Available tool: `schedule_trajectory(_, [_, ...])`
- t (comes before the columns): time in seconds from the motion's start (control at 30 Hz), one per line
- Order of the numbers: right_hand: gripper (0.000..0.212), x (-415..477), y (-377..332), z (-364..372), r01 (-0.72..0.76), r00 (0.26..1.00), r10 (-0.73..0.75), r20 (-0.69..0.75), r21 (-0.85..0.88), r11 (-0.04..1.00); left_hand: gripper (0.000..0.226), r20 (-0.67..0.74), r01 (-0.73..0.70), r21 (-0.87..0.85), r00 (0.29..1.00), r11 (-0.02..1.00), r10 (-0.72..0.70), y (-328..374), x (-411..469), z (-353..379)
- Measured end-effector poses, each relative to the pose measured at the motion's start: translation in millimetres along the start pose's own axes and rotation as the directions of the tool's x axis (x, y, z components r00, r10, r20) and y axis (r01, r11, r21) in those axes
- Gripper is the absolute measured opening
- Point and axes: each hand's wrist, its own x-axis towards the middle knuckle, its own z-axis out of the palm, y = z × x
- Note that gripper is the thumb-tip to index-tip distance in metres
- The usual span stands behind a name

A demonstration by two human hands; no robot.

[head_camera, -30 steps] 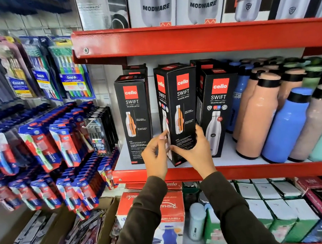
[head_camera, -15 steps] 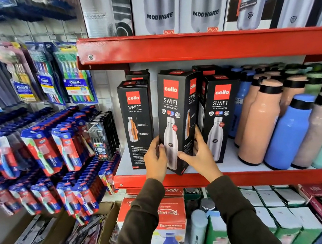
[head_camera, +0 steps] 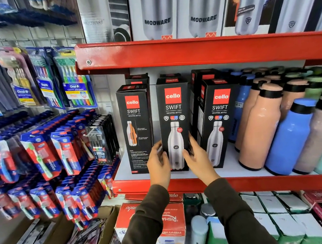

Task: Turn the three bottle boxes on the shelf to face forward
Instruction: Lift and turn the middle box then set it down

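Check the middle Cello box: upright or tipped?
Upright. The middle box stands on the shelf, silver-bottle front forward, left hand and right hand at its sides.

middle box (head_camera: pixel 174 124) on shelf (head_camera: pixel 179 185) | left box (head_camera: pixel 135 129) just left | right box (head_camera: pixel 219 124) just right | loose bottles (head_camera: pixel 260 130) farther right

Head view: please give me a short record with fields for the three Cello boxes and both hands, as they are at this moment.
left box: side panel with orange bottle picture faces out
middle box: front with steel bottle faces forward
right box: front faces out, angled slightly
left hand: on middle box, lower left edge
right hand: on middle box, lower right edge
shelf: red edge, boxes standing upright on it
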Motion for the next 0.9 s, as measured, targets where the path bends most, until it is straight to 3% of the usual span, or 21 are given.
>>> schedule_trajectory(0.47, [0.063,-4.3,10.4,15.4,0.008,0.997,-0.007,-0.082,0.013,1.000,0.039,-0.045,0.015,0.028,0.999,1.000,-0.013,-7.4,-4.3,11.1])
schedule_trajectory(0.7, [0.041,-12.7,21.0,19.8,0.007,0.954,0.019,-0.300,0.086,0.996,0.038,-0.063,0.027,0.014,0.998,1.000,-0.026,-3.0,-7.5,11.1])
schedule_trajectory(0.9, [0.019,-25.6,21.5,22.1,0.099,0.876,-0.021,-0.482,0.137,0.986,0.035,-0.081,-0.018,-0.034,0.997,0.999,0.015,-5.7,-19.2,-4.8])
